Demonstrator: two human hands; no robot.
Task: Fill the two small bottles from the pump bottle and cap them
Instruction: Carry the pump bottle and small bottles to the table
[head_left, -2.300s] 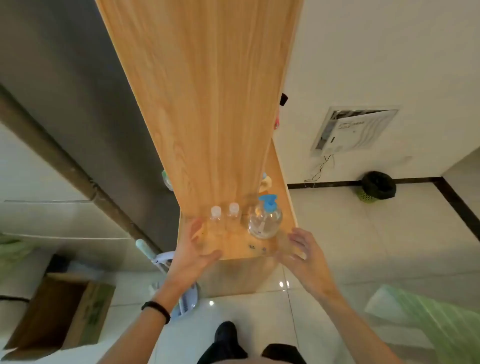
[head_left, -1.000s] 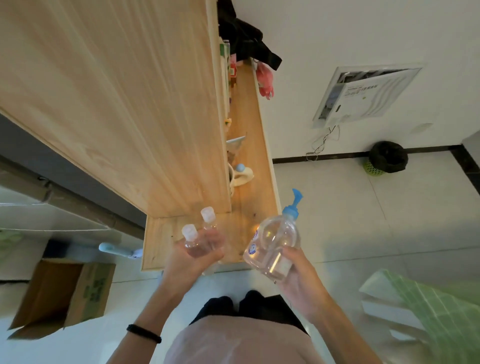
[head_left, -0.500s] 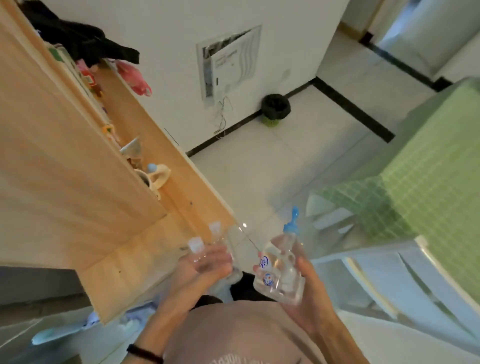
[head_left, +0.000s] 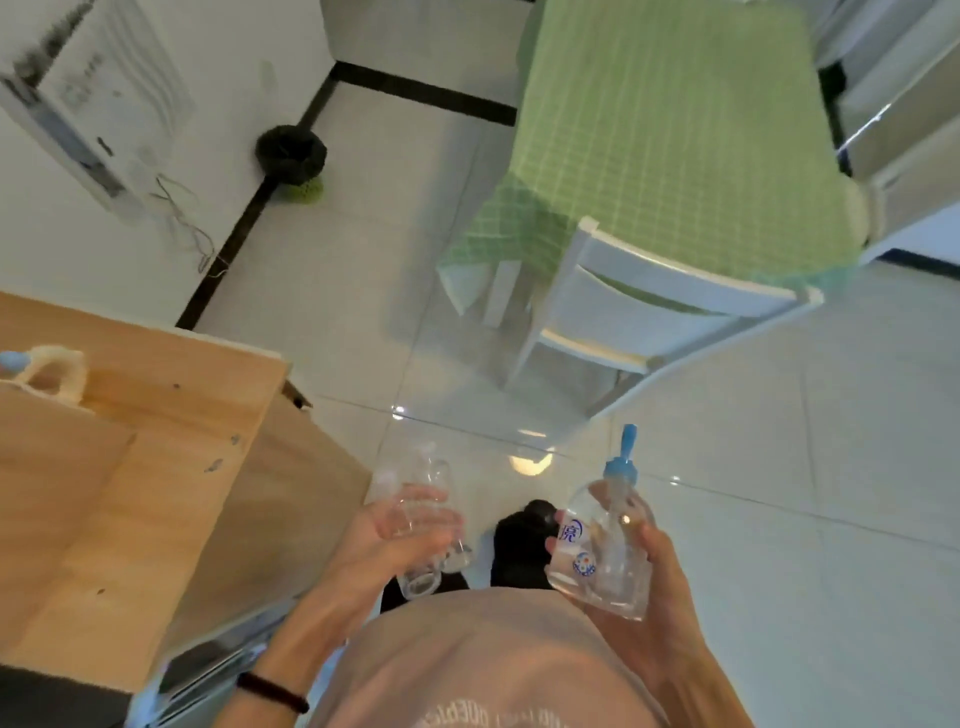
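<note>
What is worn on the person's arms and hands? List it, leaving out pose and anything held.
Both forearms are bare, with no sleeve reaching them in view. The left hand has a thin black band around its wrist. The right hand shows no band, watch or ring, and neither hand is gloved. The pale pink top carries white lettering near the bottom edge of the frame.

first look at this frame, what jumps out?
The two hands low in the middle: the left hand grips both small clear bottles together, and the right hand holds the pump bottle with its blue pump upward. Beyond them, a table under a green checked cloth fills the upper right, a white chair tucked against it.
</note>
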